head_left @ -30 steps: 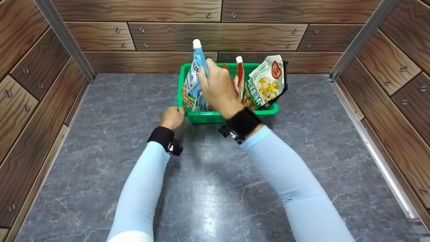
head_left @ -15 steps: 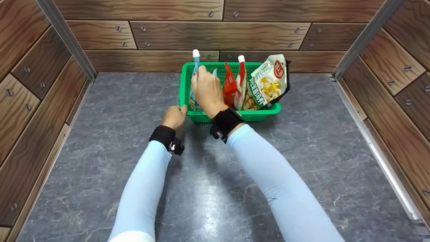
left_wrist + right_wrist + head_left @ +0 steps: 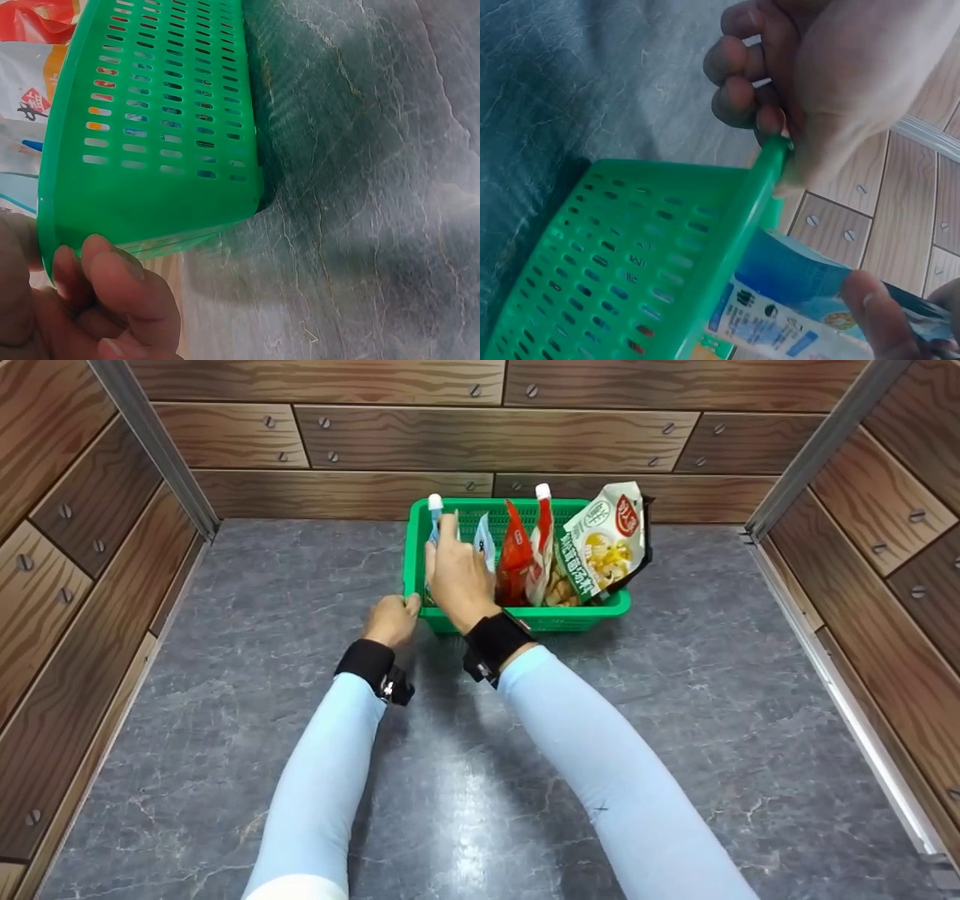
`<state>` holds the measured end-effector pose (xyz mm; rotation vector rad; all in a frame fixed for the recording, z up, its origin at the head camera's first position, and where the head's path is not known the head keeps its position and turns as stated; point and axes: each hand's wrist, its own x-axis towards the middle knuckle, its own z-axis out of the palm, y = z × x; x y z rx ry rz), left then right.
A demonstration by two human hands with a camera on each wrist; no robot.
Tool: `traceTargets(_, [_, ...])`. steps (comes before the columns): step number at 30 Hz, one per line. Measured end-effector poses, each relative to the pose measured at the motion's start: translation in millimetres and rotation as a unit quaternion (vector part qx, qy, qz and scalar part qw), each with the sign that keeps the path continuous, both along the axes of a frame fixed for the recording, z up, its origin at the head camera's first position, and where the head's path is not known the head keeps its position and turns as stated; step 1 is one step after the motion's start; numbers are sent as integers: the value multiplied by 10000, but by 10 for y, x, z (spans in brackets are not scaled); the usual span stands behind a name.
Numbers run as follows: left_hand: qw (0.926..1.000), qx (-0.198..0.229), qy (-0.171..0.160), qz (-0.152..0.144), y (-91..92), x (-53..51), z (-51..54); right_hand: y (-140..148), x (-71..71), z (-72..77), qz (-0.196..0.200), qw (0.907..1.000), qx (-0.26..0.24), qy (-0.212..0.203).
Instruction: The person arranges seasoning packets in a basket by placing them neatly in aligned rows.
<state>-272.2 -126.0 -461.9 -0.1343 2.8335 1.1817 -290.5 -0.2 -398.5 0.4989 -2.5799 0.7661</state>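
A green plastic basket (image 3: pixel 517 613) stands near the back wall, holding several food packets. My left hand (image 3: pixel 391 620) grips its front left corner; in the left wrist view the thumb is at the rim and curled fingers (image 3: pixel 124 281) lie against the outside. My right hand (image 3: pixel 461 577) is over the basket's left part. It holds a blue spouted pouch with a white cap (image 3: pixel 435 502), which stands upright inside the left end. In the right wrist view a digit of this hand (image 3: pixel 877 307) lies on the pouch (image 3: pixel 795 270); the rest of its grip is largely hidden.
Right of my right hand, the basket holds a light blue packet (image 3: pixel 484 538), a red packet (image 3: pixel 515 555), a red-and-white capped pouch (image 3: pixel 541 540) and a leaning green-and-white packet (image 3: pixel 604 540). Wood-patterned walls (image 3: pixel 495 439) enclose the grey marbled floor (image 3: pixel 262 585).
My right hand has lowered the blue pouch into the basket's left end, and its cap now sits lower. My left hand keeps its place at the corner.
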Motion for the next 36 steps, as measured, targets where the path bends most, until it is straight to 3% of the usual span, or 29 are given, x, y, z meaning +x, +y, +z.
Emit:
traceTargets(7, [9999, -72, -123, 48, 32, -21, -8, -114, 25, -63, -19, 9964, 685, -504])
traceTargets(14, [9996, -223, -4, 157, 82, -32, -18, -171, -20, -213, -398, 9929, 1093, -251])
traceTargets(20, [9997, -149, 168, 119, 79, -32, -44, -163, -27, -313, -517, 9915, 1129, -393])
traceTargets(29, [9997, 208, 99, -3, 37, -30, -21, -73, 22, -348, -296, 9921, 686, -1004])
traceTargets(34, [9991, 384, -165, -100, -26, -31, -29, 44, 211, -382, 281, 9967, 385, -658])
traceTargets(36, [9993, 363, -37, -34, -52, -22, -42, 132, 320, -395, 588, 9974, 250, -346])
